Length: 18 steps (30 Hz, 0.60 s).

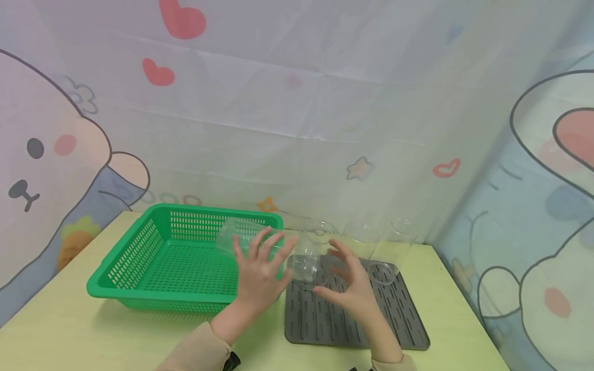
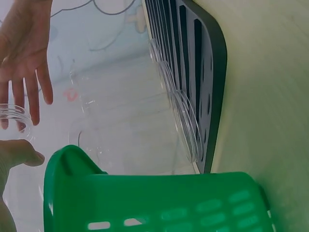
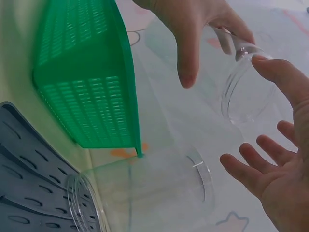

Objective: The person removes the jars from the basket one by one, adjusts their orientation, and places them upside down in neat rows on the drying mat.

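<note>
A clear cylindrical jar (image 1: 303, 262) lies nearly sideways in the air, partly over the right end of the green basket (image 1: 185, 296). My left hand (image 1: 262, 265) holds it, the fingers spread along its side. Its ringed end (image 3: 248, 92) points toward my right hand (image 1: 350, 283). That hand is beside this end, with thumb and fingers apart; in the right wrist view the thumb overlaps the rim, and I cannot tell whether it touches. Several similar clear jars (image 3: 149, 188) stand on the grey mat (image 1: 325, 324), ringed ends down, partly hidden behind my hands.
The slotted green basket stands on the pale yellow table (image 1: 60, 330), left of the mat. A printed cloth (image 1: 287, 113) hangs behind the table and along its right side. The standing jars reach along the mat's far part.
</note>
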Motion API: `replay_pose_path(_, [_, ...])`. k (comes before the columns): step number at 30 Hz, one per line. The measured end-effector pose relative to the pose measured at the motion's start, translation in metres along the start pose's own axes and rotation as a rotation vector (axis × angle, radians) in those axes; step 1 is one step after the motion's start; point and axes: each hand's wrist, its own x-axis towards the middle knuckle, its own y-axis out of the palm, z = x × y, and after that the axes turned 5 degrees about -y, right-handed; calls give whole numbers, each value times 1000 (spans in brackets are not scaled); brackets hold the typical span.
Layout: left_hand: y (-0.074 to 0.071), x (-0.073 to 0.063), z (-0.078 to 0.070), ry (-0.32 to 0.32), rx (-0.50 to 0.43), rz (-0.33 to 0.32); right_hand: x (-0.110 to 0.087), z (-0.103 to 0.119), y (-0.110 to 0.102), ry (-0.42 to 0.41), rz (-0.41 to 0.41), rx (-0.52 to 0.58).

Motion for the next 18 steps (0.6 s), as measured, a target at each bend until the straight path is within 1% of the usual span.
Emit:
replay_pose_path(3, [2, -2, -3, 20, 7, 7, 0, 0, 3, -8, 16, 22])
replay_pose_path(8, [6, -5, -6, 23, 14, 15, 0, 0, 7, 13, 38, 24])
replay_pose_path(14, [10, -12, -11, 37, 24, 13, 0, -2, 13, 50, -1, 11])
replay_pose_path(18, [11, -14, -14, 29, 9, 31, 0, -3, 15, 66, -28, 5])
